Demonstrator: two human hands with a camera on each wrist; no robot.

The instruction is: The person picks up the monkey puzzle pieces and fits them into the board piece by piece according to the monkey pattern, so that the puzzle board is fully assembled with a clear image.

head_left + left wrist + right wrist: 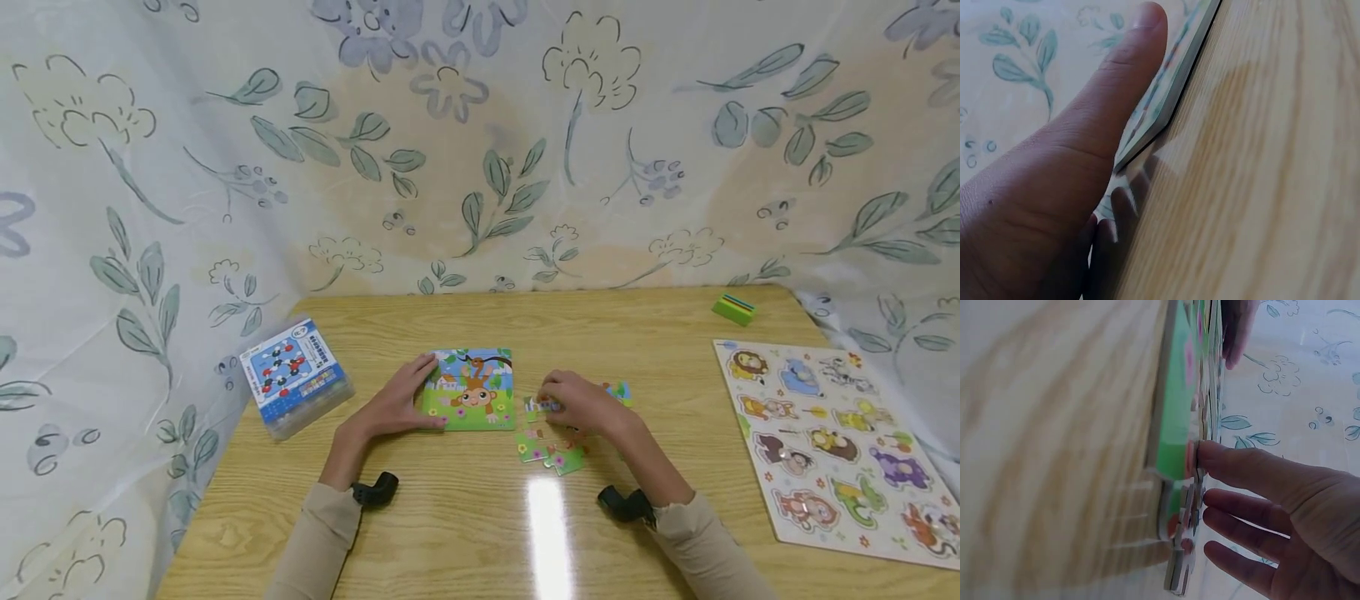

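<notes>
A square puzzle picture [474, 393] of a monkey hanging over a green meadow lies on the table. My left hand [392, 402] holds it by its left side, fingers at the far corner and thumb along the near edge. In the left wrist view the thumb [1119, 78] stretches beside the board's edge. Just right of the picture, my right hand [573, 402] is over a cluster of loose puzzle pieces [531, 447], covering some of them. Its fingertips [1213, 500] and thumb touch the pieces in the right wrist view, with the fingers spread and slightly bent.
A boxed molecular model set [296, 375] stands at the left edge of the wooden table [442, 533]. A large animal peg board [832, 442] takes up the right side. Behind it sits a small green block [734, 309]. A floral curtain [480, 167] hangs behind the table.
</notes>
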